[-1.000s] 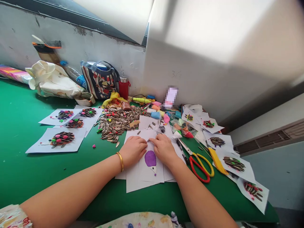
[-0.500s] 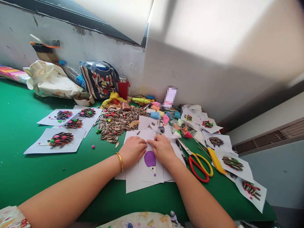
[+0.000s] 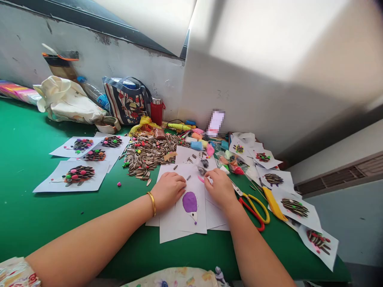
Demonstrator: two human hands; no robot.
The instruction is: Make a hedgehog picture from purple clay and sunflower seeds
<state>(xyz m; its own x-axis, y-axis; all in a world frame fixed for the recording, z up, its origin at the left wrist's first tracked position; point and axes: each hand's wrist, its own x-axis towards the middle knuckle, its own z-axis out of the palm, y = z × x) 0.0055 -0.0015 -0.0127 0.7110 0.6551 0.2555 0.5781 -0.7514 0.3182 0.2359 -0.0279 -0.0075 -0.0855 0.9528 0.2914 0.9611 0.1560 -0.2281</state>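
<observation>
A white sheet carries a flat purple clay shape with a white pointed face. My left hand rests on the sheet's left side, fingers close together, with nothing visible in them. To the right, my right hand has its thumb and forefinger slightly apart beside a thin pink strip; whether it touches the strip is unclear. A small grey piece lies between the hands. Beyond them are a dark clay lump in clear wrap and a few sunflower seeds.
A seed pile lies behind my left hand. Scissors and a yellow cutter are at the right. Finished hedgehog pictures lie left and right. Bags, a red flask and clay packs stand behind.
My right hand has moved right, away from my left hand, uncovering the pink strip and grey piece. My left hand has stayed on the paper.
</observation>
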